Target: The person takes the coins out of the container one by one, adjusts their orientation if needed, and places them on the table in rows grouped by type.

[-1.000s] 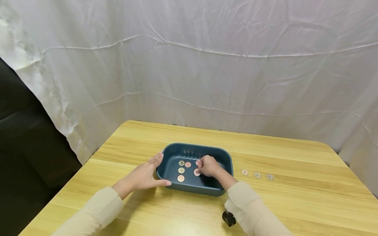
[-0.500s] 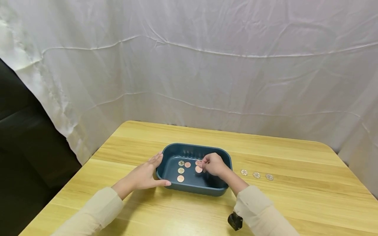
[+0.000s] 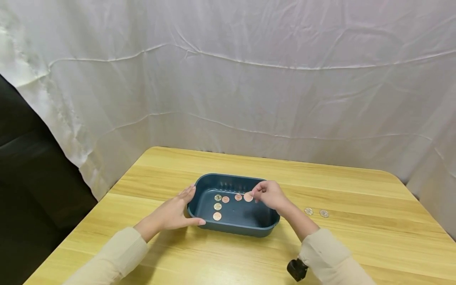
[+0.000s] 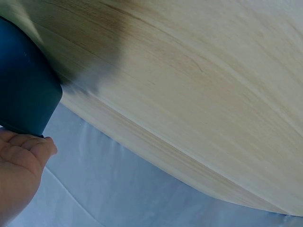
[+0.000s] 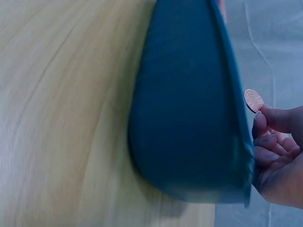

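Wood-grain counter, teal-blue tray resting on it. Judgement: the tray needs only light steadying; a heavy push on one rim could make it skid.

Left grip, a bare hand, lies spread at the tray's left end, thumb along the near rim, fingers curled round nothing – enough to keep the tray still.

Right grip is over the tray's right half, thumb and fingertip almost together, pinching one copper coin by its edge. The step in hand seems to be moving that coin within the tray. Best done by levelling the face and coming low before loosening – a drop from rim height may bounce or roll. Keep knuckles off the neighbours.

Looks: tray deep, oblong, smooth, round-cornered. Held coin thin, pinkish, its relief too soft to read in the right wrist view; it shows tilted there. To its left, two more reddish coins; then a column at the tray's left side, two brassy coins above a warmer-toned coin. Two silvery coins lie right of the tray.
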Demonstrator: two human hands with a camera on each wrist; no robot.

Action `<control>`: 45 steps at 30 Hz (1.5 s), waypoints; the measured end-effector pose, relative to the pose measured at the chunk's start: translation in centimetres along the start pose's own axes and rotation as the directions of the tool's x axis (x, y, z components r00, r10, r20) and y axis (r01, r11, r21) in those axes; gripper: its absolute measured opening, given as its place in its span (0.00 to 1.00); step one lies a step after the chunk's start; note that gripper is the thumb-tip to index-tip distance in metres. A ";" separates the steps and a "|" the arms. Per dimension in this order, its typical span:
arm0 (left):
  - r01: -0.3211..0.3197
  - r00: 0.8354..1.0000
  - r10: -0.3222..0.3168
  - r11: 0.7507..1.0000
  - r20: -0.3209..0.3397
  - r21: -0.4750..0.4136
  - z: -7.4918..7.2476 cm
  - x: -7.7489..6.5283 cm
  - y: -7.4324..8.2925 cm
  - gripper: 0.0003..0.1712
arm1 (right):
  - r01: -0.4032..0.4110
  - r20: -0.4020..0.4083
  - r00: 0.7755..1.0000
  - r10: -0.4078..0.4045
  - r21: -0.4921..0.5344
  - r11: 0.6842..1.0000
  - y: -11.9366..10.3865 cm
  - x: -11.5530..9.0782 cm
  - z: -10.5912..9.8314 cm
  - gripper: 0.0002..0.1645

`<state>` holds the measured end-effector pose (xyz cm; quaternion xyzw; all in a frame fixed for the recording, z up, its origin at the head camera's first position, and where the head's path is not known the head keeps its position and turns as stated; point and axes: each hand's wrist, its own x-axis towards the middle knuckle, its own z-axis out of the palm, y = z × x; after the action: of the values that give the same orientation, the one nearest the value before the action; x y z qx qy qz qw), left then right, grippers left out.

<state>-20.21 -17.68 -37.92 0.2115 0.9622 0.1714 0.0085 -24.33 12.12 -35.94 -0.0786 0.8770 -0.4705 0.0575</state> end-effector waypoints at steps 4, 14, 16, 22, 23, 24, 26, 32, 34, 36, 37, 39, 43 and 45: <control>0.001 1.000 -0.001 1.000 0.001 -0.001 0.0 0.0 0.1 0.63 | 0.002 -0.002 1.000 -0.002 0.012 1.000 0.2 -0.6 -1.2 0.08; 0.006 1.000 -0.006 1.000 -0.002 -0.004 0.1 0.0 0.0 0.63 | -0.038 -0.009 0.999 0.038 0.055 0.998 1.1 -2.2 -3.1 0.09; 0.004 1.000 -0.004 1.000 -0.002 -0.004 0.1 0.0 0.1 0.62 | -0.046 -0.008 0.999 0.047 0.060 0.997 1.4 -2.6 -3.5 0.10; 0.006 1.000 -0.006 1.000 0.004 0.001 0.0 0.1 0.1 0.63 | -0.094 -0.013 0.995 0.095 0.100 0.991 2.6 -3.5 -4.8 0.10; 0.006 1.000 -0.006 1.000 0.003 0.003 0.0 0.1 0.1 0.63 | -0.099 -0.013 0.995 0.101 0.109 0.989 2.8 -3.6 -5.0 0.10; 0.006 1.000 -0.006 1.000 0.004 0.006 0.0 0.1 0.1 0.63 | -0.103 -0.011 0.994 0.105 0.115 0.988 3.0 -3.8 -5.2 0.10; 0.007 1.000 -0.007 1.000 0.002 0.009 0.0 0.1 0.1 0.63 | -0.114 -0.009 0.993 0.116 0.127 0.985 3.5 -4.0 -5.5 0.11; 0.005 1.000 -0.005 1.000 -0.007 0.003 0.0 -0.1 0.1 0.62 | -0.122 -0.021 0.992 0.126 0.149 0.981 5.0 -4.8 -6.5 0.12; 0.004 1.000 -0.004 1.000 -0.008 0.000 0.0 -0.1 0.1 0.62 | -0.119 -0.023 0.992 0.123 0.148 0.982 5.6 -5.1 -6.8 0.12; 0.004 1.000 -0.004 1.000 -0.008 -0.002 -0.1 -0.2 0.1 0.62 | -0.129 -0.025 0.991 0.134 0.145 0.981 6.1 -5.4 -7.2 0.11; 0.005 1.000 -0.005 1.000 -0.008 -0.002 -0.1 -0.2 0.2 0.62 | -0.134 -0.028 0.990 0.139 0.138 0.981 6.4 -5.5 -7.3 0.11; 0.006 1.000 -0.006 1.000 -0.008 -0.004 -0.1 -0.2 0.2 0.62 | -0.142 -0.035 0.988 0.147 0.126 0.982 7.0 -5.8 -7.7 0.11; 0.011 1.000 -0.011 1.000 -0.005 -0.010 0.0 -0.1 0.2 0.62 | -0.155 -0.040 0.986 0.159 0.087 0.984 8.3 -6.3 -8.3 0.11; 0.015 1.000 -0.015 1.000 -0.002 -0.011 0.0 -0.1 0.2 0.62 | -0.172 -0.045 0.984 0.175 0.062 0.983 8.9 -6.6 -8.6 0.10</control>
<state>-20.02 -17.55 -37.90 0.2040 0.9628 0.1769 0.0099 -20.10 25.25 -38.49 0.0116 0.8677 -0.4907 0.0787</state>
